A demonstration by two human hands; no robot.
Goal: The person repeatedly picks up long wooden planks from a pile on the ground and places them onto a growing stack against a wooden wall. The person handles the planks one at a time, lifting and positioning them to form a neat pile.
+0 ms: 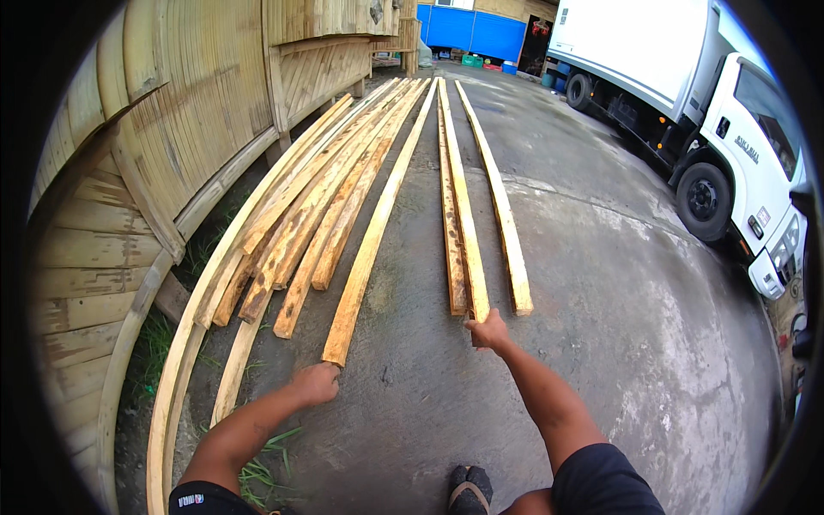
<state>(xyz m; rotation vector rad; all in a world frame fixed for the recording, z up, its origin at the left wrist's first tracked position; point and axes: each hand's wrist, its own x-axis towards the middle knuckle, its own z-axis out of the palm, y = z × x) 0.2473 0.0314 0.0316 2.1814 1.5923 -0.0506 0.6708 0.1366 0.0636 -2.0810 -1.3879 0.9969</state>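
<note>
My left hand [318, 384] is closed at the near end of a long sawn wooden beam [369, 266], its fingers partly hidden under the end. Farther right, my right hand [487, 330] grips the near end of another wooden beam [464, 215]. Close along the left side of that one lies a darker, stained beam [451, 249]. A single separate beam [498, 197] rests on the ground to the right of my right hand. All of these beams stretch away from me over the pavement.
Several more beams [296, 232] lie in an uneven bunch at the left, beside a woven bamboo wall [189, 103]. Grass [154, 356] grows along its foot. A white truck [738, 154] stands on the wet concrete [592, 283] at the right. Behind is a blue panel [472, 33].
</note>
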